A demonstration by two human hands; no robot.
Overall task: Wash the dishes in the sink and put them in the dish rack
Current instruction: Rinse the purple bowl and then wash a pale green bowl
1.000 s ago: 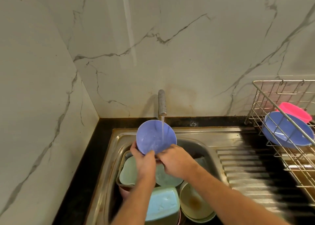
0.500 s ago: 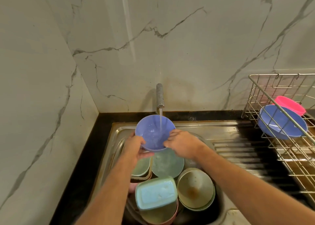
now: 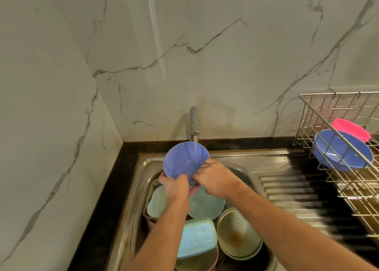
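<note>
Both hands lower on bowl, perhaps

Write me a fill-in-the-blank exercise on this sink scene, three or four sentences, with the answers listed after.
1. Both hands, the left hand and the right hand, hold a ____ bowl under the tap.
2. Water from the tap runs into the ____ of that bowl.
3. In the dish rack sit a blue bowl and a ____ one.
4. The beige bowl with a brown stain lies in the ____.

Answers: blue; inside; pink; sink
</note>
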